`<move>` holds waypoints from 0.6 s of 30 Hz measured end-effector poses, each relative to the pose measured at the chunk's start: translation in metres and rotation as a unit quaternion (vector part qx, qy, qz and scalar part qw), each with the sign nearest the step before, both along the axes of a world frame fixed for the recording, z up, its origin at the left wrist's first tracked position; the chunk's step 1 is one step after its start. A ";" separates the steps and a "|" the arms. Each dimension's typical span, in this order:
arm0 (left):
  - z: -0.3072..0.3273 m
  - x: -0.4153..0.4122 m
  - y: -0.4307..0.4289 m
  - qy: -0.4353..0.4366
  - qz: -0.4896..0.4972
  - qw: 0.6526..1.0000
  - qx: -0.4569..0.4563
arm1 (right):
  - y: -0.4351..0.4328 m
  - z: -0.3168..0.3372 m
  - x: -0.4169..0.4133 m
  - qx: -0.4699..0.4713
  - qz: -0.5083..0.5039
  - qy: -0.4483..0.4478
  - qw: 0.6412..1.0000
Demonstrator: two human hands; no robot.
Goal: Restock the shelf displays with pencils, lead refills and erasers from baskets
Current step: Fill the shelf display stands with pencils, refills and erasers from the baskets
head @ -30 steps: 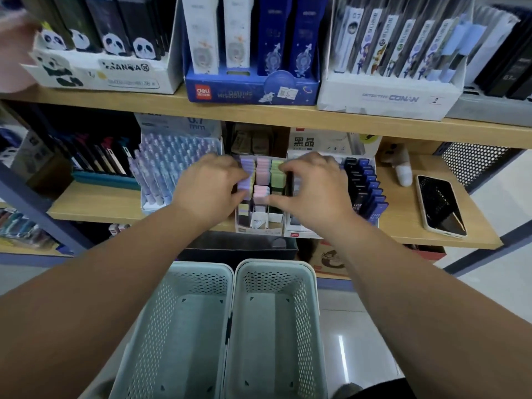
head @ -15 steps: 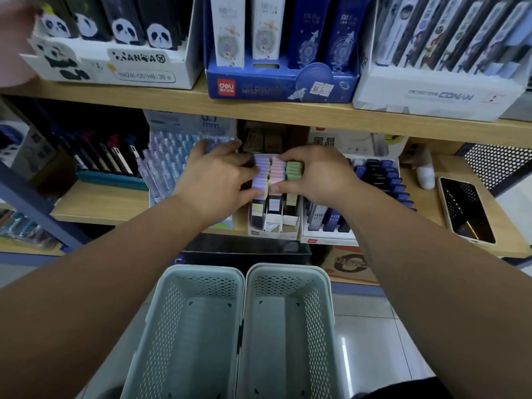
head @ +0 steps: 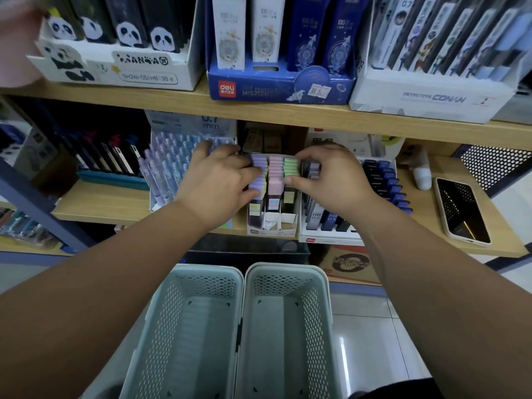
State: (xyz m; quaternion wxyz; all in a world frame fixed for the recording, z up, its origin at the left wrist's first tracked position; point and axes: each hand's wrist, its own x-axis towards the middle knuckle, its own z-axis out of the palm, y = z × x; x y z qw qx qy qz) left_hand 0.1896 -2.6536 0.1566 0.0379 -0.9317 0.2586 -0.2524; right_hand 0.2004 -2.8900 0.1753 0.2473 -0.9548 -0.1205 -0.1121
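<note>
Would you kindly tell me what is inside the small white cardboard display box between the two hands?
Three rows of small packs with purple, pink and green tops fill it. The left hand covers part of the purple row, the right hand part of the green.

Three upright rows of pastel purple, pink and green lead-refill cases (head: 275,181) packed in a small white cardboard display box (head: 272,231) on the lower wooden shelf (head: 109,203), two pale green perforated plastic baskets (head: 201,271) side by side, touching, below the shelf's front edge
</note>
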 end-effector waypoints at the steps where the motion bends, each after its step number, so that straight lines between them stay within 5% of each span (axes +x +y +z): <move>1: -0.001 0.000 0.000 -0.007 -0.008 1.000 0.000 | -0.003 -0.001 -0.002 -0.003 -0.002 -0.010 1.000; 8: -0.005 -0.010 0.000 -0.033 0.006 0.999 -0.029 | -0.027 -0.003 -0.034 -0.013 -0.108 -0.098 0.989; 13: -0.007 -0.040 0.007 -0.035 0.078 0.989 -0.122 | -0.050 -0.005 -0.056 0.017 -0.304 -0.018 0.952; 16: -0.014 -0.063 0.031 -0.026 0.154 0.954 -0.254 | -0.059 -0.009 -0.068 0.112 -0.382 0.004 0.918; 18: -0.023 -0.077 0.046 0.009 0.221 0.898 -0.381 | -0.061 -0.014 -0.075 0.200 -0.393 0.039 0.897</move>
